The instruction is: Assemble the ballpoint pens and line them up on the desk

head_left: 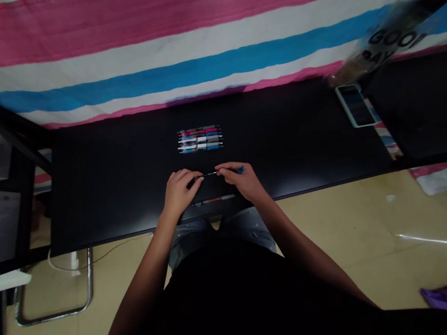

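The left hand (179, 191) and right hand (243, 180) both grasp a pen (210, 174), pinching it from either end and holding it level over the black desk (114, 180) — neither hand is released. A second pen (214, 199) lies just nearer the body; ahead sits a tight row of pens (200, 139) — red, white and blue — with a phone (355, 105) well off to the right.

Dark blue-ended pen (210, 174); held crosswise

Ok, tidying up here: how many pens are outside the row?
2. One pen is held between the left hand and right hand; another pen lies on the desk just below them, nearer the body than the row.
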A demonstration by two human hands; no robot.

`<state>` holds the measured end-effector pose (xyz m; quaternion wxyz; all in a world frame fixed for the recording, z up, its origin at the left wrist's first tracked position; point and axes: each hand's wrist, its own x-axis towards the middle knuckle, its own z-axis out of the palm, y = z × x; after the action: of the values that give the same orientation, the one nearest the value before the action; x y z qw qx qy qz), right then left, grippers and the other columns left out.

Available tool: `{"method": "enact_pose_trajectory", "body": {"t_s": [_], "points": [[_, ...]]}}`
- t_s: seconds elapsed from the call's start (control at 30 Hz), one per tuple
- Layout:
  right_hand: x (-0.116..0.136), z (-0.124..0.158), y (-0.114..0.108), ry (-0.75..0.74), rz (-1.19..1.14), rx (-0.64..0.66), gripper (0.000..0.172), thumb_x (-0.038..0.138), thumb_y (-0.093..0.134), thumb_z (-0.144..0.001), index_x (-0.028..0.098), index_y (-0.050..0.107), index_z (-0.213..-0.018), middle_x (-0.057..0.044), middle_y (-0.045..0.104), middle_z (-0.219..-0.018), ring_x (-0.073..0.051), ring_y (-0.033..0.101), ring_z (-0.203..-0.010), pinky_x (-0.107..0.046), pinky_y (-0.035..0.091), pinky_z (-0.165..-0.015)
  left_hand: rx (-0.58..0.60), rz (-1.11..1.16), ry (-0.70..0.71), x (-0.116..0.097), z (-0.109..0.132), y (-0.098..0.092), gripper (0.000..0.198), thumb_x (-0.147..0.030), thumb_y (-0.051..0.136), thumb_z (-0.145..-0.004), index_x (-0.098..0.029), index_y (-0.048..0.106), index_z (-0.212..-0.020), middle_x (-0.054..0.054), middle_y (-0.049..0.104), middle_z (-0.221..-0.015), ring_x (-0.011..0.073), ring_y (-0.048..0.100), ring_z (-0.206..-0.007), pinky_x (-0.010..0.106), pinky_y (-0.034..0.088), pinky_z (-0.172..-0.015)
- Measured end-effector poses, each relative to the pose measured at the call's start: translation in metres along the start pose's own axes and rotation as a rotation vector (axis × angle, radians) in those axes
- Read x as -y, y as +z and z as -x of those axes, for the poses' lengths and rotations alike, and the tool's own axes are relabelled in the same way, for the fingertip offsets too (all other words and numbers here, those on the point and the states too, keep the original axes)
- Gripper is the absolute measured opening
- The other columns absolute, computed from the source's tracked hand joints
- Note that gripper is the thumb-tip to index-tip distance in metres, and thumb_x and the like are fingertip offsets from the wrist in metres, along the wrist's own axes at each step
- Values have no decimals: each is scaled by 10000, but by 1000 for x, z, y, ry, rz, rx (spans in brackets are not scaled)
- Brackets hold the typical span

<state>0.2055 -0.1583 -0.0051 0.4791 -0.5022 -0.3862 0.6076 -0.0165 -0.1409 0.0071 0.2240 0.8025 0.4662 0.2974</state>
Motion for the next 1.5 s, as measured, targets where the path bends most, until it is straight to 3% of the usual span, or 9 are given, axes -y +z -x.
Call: {"method": "enact_pose_trajectory", "body": {"t_s": [0.17, 0.37, 0.5, 0.83, 1.0, 1.1, 1.27, 1.4, 1.5], "points": [[1, 1, 1, 9, 13, -16, 345, 471, 793, -764, 215, 816, -994, -38, 716, -826, -74, 374, -536, -260, 264, -505, 14, -2, -20, -1, 0, -1, 193, -359, 610, -1004, -234, 753, -1039, 42, 766, -995, 202, 689, -921, 363, 445, -830], [10, 4, 3, 38, 102, -5, 427, 522, 792, -734, 195, 822, -1007, -70, 751, -875, -150, 570, -690, -260, 377, -558, 19, -11, -24, 3, -1, -1, 189, -366, 620, -996, -239, 753, -1039, 40, 767, -992, 203, 689, -913, 364, 446, -826], [15, 3, 3, 53, 154, 20, 370, 485, 778, -753, 207, 829, -992, -65, 765, -876, -177, 611, -764, -277, 438, -628, 25, -8, 4, 4, 0, -1, 170, -348, 626, -991, -245, 754, -1033, 33, 765, -983, 195, 691, -899, 358, 436, -810], [14, 2, 11, -14, 215, 25, 313, 443, 744, -798, 200, 828, -977, -69, 756, -865, -182, 597, -748, -286, 426, -630, 4, 13, -26, 0, 1, -3, 176, -351, 614, -995, -246, 749, -1041, 24, 753, -929, 176, 672, -800, 344, 438, -776], [18, 1, 8, -49, 232, 44, 350, 386, 789, -758, 210, 797, -1061, -4, 653, -765, -156, 553, -736, -298, 441, -706, -3, 24, -9, 0, 1, -4, 176, -344, 612, -997, -240, 747, -1043, 33, 756, -952, 185, 682, -845, 352, 446, -789], [18, -2, 2, -27, 102, -4, 427, 373, 786, -749, 217, 751, -1144, 13, 606, -800, -127, 505, -696, -286, 430, -691, -7, 32, -31, 1, 1, -3, 173, -349, 619, -992, -245, 745, -1046, 33, 755, -957, 186, 679, -836, 355, 454, -792], [17, -3, -3, 50, -129, -50, 372, 471, 751, -781, 195, 772, -1029, -37, 639, -862, -143, 533, -732, -304, 443, -700, -14, 43, -20, 0, 1, -3, 168, -333, 624, -990, -232, 743, -1050, 23, 747, -932, 174, 676, -827, 342, 453, -788], [19, 3, 2, -52, 66, -107, 395, 554, 710, -845, 213, 795, -1024, -38, 658, -861, -160, 545, -775, -301, 440, -717, -14, 46, -29, -1, 1, -4, 160, -329, 624, -991, -233, 739, -1046, 22, 747, -938, 177, 676, -840, 346, 448, -793], [18, 7, 8, -75, 142, -147, 402, 577, 676, -880, 209, 802, -981, -9, 576, -701, -147, 487, -670, -297, 406, -650, -14, 57, -40, 0, 2, -3, 158, -331, 620, -995, -237, 735, -1046, 22, 746, -942, 181, 676, -839, 352, 450, -800]]}}
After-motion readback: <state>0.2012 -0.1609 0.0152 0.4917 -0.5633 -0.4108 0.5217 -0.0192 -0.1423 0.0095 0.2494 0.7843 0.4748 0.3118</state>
